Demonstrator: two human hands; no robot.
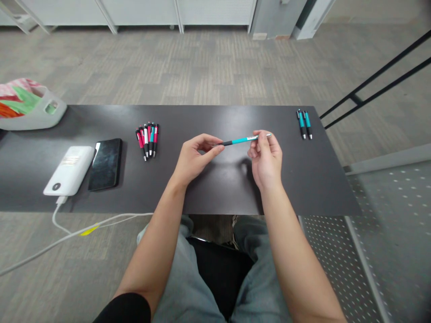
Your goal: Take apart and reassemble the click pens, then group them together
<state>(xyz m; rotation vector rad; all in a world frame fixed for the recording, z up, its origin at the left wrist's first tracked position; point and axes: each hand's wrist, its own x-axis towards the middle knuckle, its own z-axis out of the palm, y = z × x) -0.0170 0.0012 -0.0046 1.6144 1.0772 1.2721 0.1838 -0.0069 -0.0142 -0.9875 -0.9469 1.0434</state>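
Holding one teal pen (248, 139) out level-ish between both hands, over the middle of the table: left hand (194, 158) has the dark grip end pinched between thumb and fingers, right hand (268, 162) has the other end nipped the same way. Two-ended hold like that probably keeps it steady and leaves the barrel easy to see, that's my guess anyway. Off to the right sit two teal pens (305, 124), side by side with silver tips pointing back toward the person, so I'd say they're grouped by colour. Over on the left there's a mixed bunch (148, 140), red, white and teal, packed close and kinda fanned, handy for the left hand I reckon. Further left, a black phone (105, 164) lies next to a white power bank (70, 169) with a cable (111, 219) running off the near edge, and a white basket (56, 107) with something colourful in it sits at the far corner. Table's (218, 197) dark, smooth, a bit shiny. Room's got grey patterned carpet (208, 67), pale cabinets (215, 11) along the back and a perforated panel (340, 260) at right.
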